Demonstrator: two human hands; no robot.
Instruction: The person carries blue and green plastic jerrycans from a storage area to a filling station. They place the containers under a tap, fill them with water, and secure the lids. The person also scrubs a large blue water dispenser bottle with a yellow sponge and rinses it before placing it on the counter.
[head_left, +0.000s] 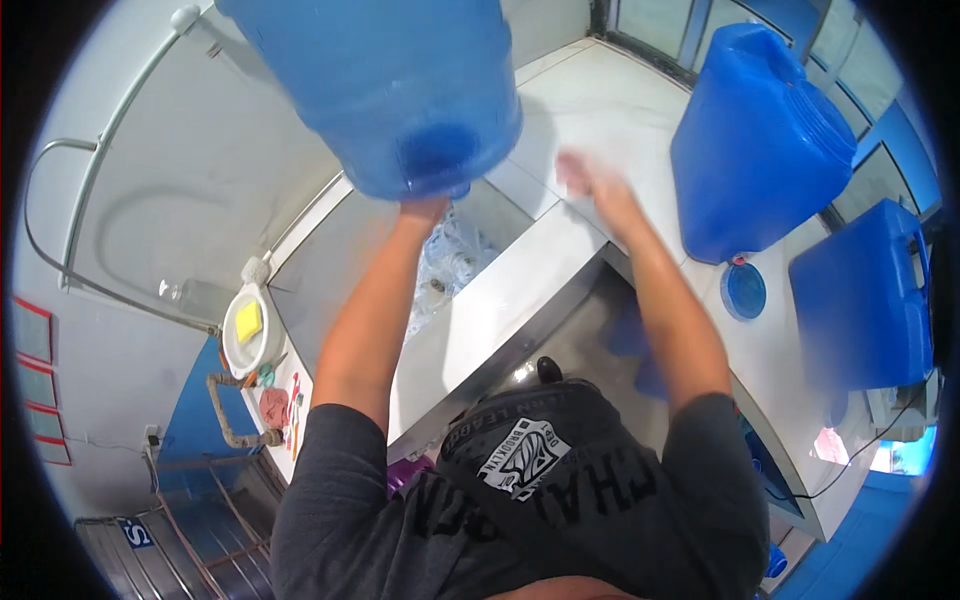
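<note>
A large translucent blue water jug (405, 97) is held tilted above a sunken basin (330, 247). My left hand (424, 210) is at the jug's lower end, its fingers mostly hidden by the jug. Nothing else visible supports the jug. My right hand (581, 172) is blurred, apart from the jug and over the white tiled counter (600, 97), with nothing seen in it. Inside the basin lies a heap of clear, crumpled-looking material (450, 262), perhaps plastic or splashing water.
Two blue jerrycans (757, 150) stand on the right counter, near a round blue lid (742, 291). At left, a white bowl (244, 330) holds a yellow sponge (248, 322). Scissors (266, 375) and brushes (295, 409) lie nearby. A pipe and hose (82, 202) run along the wall.
</note>
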